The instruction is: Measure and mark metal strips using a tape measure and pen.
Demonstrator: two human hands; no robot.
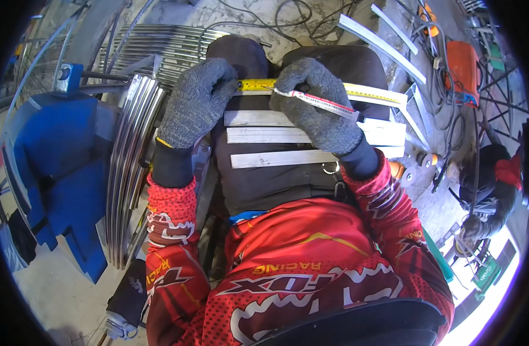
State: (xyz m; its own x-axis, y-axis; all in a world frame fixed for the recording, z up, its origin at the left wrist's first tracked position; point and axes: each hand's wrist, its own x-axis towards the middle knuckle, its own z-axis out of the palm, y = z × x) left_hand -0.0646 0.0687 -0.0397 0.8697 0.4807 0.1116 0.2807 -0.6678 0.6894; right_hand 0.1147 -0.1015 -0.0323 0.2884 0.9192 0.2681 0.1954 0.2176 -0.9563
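Observation:
Both my hands wear grey knit gloves. My left hand [194,106] is closed, its fingers pinching the left end of a yellow tape measure [255,85]. The tape runs to the right along a flat metal strip, across my thighs. My right hand [317,101] is closed around a white and red marker pen [330,105], its tip close to the tape's edge. That hand also rests over the tape and hides part of it. Below, more silvery metal strips [269,135] lie side by side across my lap, the lowest strip [283,158] slightly apart.
Shiny metal tubes [121,167] and a blue metal piece [62,155] lie on the left. Loose strips [382,47], cables [287,23] and an orange-red case [462,72] are on the floor ahead and right. Another person [492,190] crouches at far right.

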